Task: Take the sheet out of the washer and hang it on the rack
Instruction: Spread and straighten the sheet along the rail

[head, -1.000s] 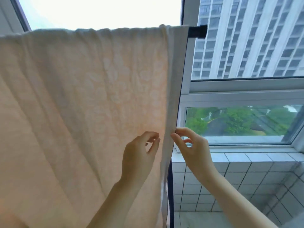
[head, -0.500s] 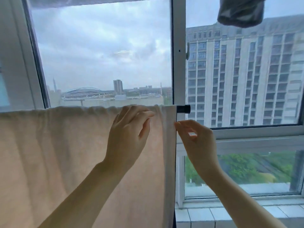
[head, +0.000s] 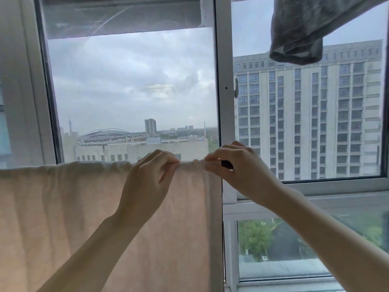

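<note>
High-rise home laundry balcony: a sheet [head: 63,207] drapes over a rail before white-framed sliding windows [head: 224,102]; grey garment [head: 301,28] hangs overhead.

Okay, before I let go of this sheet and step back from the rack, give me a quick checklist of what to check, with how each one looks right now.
1. Sheet draped over the rail: ok, its top fold runs along the bar.
2. Left hand gripping the top fold: ok, fingers pinch the fabric.
3. Right hand at the sheet's right edge: ok, pinching by the black rail end.
4. Top fold smooth: not ok, it is bunched between the hands.
5. Both sides hanging evenly: cannot tell, the far side is hidden.
6. Clear of the grey garment overhead: ok, it hangs well above.
</note>
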A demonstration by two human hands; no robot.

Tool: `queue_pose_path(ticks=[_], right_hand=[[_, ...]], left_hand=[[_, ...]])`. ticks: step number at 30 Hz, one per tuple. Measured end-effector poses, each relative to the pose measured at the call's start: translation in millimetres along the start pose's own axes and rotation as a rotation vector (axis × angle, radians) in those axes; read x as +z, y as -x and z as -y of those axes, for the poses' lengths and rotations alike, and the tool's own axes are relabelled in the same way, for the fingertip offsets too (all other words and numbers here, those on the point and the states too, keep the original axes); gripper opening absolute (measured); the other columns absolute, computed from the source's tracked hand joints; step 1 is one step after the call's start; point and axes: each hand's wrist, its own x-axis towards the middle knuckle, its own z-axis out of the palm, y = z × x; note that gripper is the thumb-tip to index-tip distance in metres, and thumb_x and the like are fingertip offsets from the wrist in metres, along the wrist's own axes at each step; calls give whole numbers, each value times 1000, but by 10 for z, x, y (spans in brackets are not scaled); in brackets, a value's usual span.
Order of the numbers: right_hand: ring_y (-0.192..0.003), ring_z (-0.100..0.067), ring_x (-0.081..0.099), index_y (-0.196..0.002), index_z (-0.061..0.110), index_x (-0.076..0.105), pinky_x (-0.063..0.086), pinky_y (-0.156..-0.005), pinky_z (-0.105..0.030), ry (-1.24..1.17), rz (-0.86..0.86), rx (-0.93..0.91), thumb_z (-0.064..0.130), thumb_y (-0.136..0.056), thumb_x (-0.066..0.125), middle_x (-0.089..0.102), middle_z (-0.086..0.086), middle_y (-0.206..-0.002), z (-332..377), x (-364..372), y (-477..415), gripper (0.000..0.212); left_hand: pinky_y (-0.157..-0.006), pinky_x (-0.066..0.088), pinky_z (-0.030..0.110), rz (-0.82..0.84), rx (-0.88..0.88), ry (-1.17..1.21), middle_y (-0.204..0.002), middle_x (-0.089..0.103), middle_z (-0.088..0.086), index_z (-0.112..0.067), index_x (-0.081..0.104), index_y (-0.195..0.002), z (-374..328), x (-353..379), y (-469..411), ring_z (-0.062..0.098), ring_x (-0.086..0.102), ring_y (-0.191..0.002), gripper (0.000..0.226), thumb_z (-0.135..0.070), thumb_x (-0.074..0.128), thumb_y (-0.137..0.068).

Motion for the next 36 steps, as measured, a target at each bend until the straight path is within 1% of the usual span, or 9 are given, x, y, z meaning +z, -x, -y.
queue_pose_path(ticks=[6,10,13,17,22,25,28,34,36], right_hand=[[-90,-12,55,-92,22,73,47,-79,-34,57,-96,-26,29,-95,56,71,10,-86,18,-17,-154,19],[-70,-4,56,-91,21,73,45,-66,-23,5,-208,80,27,-94,56,64,13,-73,-65,-186,-325,18],[-68,7,59,-86,24,74,43,-64,-8,-89,-94,169,26,-91,61,69,15,-73,-133,-224,-321,14],[-72,10,60,-86,24,75,47,-68,-13,-96,79,202,26,-91,64,69,15,-76,-184,-149,-156,13],[-51,8,58,-90,21,73,50,-54,-12,-74,67,152,24,-94,58,73,5,-85,-77,-128,-102,16],[-64,-6,64,-87,19,70,58,-65,-32,91,110,102,32,-96,53,71,2,-82,113,-56,-210,23],[-63,-7,61,-86,21,67,55,-60,-30,171,146,14,41,-96,49,66,7,-73,351,78,-337,29],[-88,-15,68,-118,26,61,58,-75,-38,46,241,-72,43,-94,54,71,5,-101,689,395,-561,30],[-90,-16,68,-117,24,63,57,-79,-40,10,276,-71,40,-94,57,72,3,-103,746,478,-623,29]], left_hand=[[-62,39,10,-41,-111,-16,-77,60,-20,-26,62,-83,-59,-34,-118,-8,57,-76,9,-23,61,-91],[-59,34,5,-121,-196,48,-66,56,-22,-22,65,-82,-107,-58,-407,-3,55,-68,8,-19,64,-90],[-67,42,19,23,-228,43,-70,61,-23,-27,65,-79,-159,1,-537,-2,58,-70,12,-20,66,-88],[-84,53,34,270,-221,21,-83,70,-17,-25,71,-84,-140,91,-402,4,66,-85,12,-26,61,-91],[-73,51,19,187,-203,24,-79,67,-23,-31,69,-80,50,-58,-309,-8,61,-84,11,-27,63,-89],[-66,44,10,157,-198,-76,-80,65,-21,-30,69,-82,233,-254,-243,-8,60,-83,11,-27,62,-89],[-68,45,15,142,-235,-158,-83,66,-17,-28,69,-83,454,-506,-144,-6,61,-79,10,-27,62,-90],[-83,51,27,167,-386,-228,-91,69,-24,-32,72,-94,832,-1006,38,-2,64,-91,12,-38,64,-87],[-85,50,25,172,-400,-174,-94,70,-22,-29,74,-99,881,-1097,61,-3,64,-92,20,-42,68,-85]])
